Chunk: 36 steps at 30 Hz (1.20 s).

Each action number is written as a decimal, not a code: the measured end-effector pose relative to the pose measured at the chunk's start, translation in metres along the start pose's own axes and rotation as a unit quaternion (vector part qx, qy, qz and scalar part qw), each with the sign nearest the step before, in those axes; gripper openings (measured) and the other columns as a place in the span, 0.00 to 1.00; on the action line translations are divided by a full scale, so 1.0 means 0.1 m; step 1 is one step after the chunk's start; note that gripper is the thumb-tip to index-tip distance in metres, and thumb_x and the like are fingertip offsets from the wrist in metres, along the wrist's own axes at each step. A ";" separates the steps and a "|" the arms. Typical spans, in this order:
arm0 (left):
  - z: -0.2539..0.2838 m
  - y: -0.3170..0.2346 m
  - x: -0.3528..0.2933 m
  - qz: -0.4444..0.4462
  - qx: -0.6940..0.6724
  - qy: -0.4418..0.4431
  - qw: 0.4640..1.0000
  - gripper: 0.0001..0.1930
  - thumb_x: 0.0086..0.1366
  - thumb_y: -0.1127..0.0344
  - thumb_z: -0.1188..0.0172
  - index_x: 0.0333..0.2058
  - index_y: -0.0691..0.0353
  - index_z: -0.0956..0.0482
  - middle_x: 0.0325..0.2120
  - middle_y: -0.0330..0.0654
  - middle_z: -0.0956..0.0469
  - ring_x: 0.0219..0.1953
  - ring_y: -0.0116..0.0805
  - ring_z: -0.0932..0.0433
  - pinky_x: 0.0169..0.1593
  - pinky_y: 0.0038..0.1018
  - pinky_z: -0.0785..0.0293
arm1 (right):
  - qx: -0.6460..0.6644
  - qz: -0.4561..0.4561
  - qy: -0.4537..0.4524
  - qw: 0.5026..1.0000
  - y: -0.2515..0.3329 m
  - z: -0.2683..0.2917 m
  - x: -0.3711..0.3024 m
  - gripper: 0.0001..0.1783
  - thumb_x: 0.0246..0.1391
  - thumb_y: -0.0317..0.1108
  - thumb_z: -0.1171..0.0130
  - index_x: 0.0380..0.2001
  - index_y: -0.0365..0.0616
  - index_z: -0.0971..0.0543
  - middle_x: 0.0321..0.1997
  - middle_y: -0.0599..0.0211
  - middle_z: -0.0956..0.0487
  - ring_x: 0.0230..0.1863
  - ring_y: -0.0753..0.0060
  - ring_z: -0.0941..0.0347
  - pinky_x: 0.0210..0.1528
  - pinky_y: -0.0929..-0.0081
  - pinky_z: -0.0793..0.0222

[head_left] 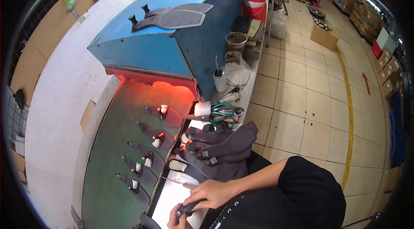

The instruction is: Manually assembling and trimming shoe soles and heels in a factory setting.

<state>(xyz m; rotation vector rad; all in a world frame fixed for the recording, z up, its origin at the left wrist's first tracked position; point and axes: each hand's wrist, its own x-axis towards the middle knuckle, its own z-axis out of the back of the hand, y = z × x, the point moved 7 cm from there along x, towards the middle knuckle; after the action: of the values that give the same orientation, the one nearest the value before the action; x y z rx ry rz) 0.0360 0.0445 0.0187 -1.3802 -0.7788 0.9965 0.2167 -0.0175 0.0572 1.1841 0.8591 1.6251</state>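
My right hand (213,193) reaches in from the right, its fingers closed on a dark shoe sole (189,207). Below it, my left hand (177,219) pinches the end of the same sole, where a small pale spot shows. Both hands are over the white worktop edge (166,196), close to my body. A thin stick-like tool with a wooden handle (188,186) lies just beyond my right fingers; whether they touch it cannot be told. Past it, several dark soles with heels (233,143) are heaped together. Part of the held sole is hidden by my fingers.
Left, a green conveyor belt (108,151) carries a row of dark heeled soles (148,155) toward a red-glowing blue oven (142,48). More soles (181,17) lie on its top. Green-handled scissors (224,110), a bottle (220,81), a cup (236,41) and a red jug (254,6) line the ledge.
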 end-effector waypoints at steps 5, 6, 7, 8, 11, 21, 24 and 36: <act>-0.14 -0.13 0.00 -0.013 -0.020 0.010 1.000 0.16 0.58 0.76 0.45 0.45 0.77 0.26 0.37 0.49 0.23 0.33 0.36 0.24 0.36 0.29 0.25 | 0.010 0.009 -0.029 0.999 -0.03 0.04 -0.07 0.22 0.47 0.34 0.40 0.48 0.47 0.25 0.33 0.60 0.23 0.36 0.55 0.26 0.37 0.63 0.32; -0.11 -0.10 0.01 -0.030 0.003 0.016 0.999 0.16 0.58 0.76 0.45 0.45 0.77 0.26 0.37 0.49 0.23 0.33 0.36 0.24 0.37 0.28 0.25 | 0.018 -0.002 -0.024 1.000 -0.04 0.03 -0.08 0.21 0.47 0.34 0.40 0.48 0.47 0.24 0.33 0.60 0.23 0.36 0.55 0.26 0.37 0.63 0.32; -0.09 -0.05 0.03 -0.046 0.025 0.023 0.998 0.16 0.58 0.77 0.45 0.45 0.77 0.26 0.37 0.49 0.23 0.34 0.36 0.24 0.37 0.28 0.25 | 0.025 -0.012 -0.019 0.999 -0.06 0.04 -0.07 0.21 0.47 0.34 0.40 0.48 0.47 0.24 0.33 0.60 0.23 0.36 0.55 0.26 0.37 0.63 0.32; -0.05 -0.01 0.03 -0.038 0.031 0.023 0.999 0.16 0.58 0.77 0.45 0.46 0.77 0.26 0.38 0.49 0.23 0.34 0.35 0.24 0.38 0.27 0.25 | 0.029 -0.009 -0.019 0.999 -0.05 0.03 -0.06 0.21 0.47 0.34 0.40 0.48 0.47 0.24 0.33 0.60 0.23 0.36 0.55 0.26 0.37 0.63 0.32; 0.01 0.13 0.04 -0.033 0.039 0.030 0.998 0.17 0.58 0.78 0.45 0.47 0.76 0.27 0.37 0.48 0.23 0.34 0.34 0.24 0.38 0.27 0.26 | 0.035 -0.033 -0.007 0.999 -0.07 0.03 -0.07 0.21 0.47 0.34 0.40 0.47 0.46 0.24 0.32 0.60 0.23 0.36 0.55 0.26 0.37 0.63 0.32; -0.02 0.05 -0.04 -0.023 0.018 0.041 0.999 0.20 0.59 0.76 0.46 0.51 0.75 0.29 0.36 0.47 0.24 0.34 0.34 0.25 0.39 0.27 0.26 | 0.045 -0.018 0.038 0.998 -0.14 -0.09 -0.04 0.22 0.50 0.33 0.41 0.50 0.43 0.26 0.39 0.56 0.21 0.40 0.57 0.24 0.40 0.66 0.30; 0.04 0.11 -0.06 -0.039 0.022 0.051 0.998 0.20 0.60 0.75 0.46 0.51 0.75 0.29 0.38 0.48 0.23 0.36 0.35 0.25 0.40 0.28 0.27 | 0.042 -0.011 0.040 0.998 -0.12 -0.13 -0.06 0.22 0.50 0.33 0.41 0.50 0.41 0.27 0.39 0.55 0.21 0.40 0.56 0.24 0.41 0.65 0.30; 0.16 0.12 -0.15 0.002 0.034 -0.021 0.999 0.17 0.44 0.76 0.44 0.37 0.73 0.20 0.43 0.61 0.24 0.48 0.49 0.24 0.54 0.36 0.31 | -0.031 0.020 0.025 0.999 -0.02 -0.14 -0.01 0.20 0.46 0.36 0.40 0.45 0.46 0.24 0.37 0.60 0.22 0.38 0.55 0.25 0.39 0.63 0.29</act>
<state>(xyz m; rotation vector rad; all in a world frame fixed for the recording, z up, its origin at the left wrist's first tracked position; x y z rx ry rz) 0.0140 0.0366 0.0093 -1.3063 -0.7661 1.0495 0.2041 -0.0180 0.0515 1.1284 0.8159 1.7091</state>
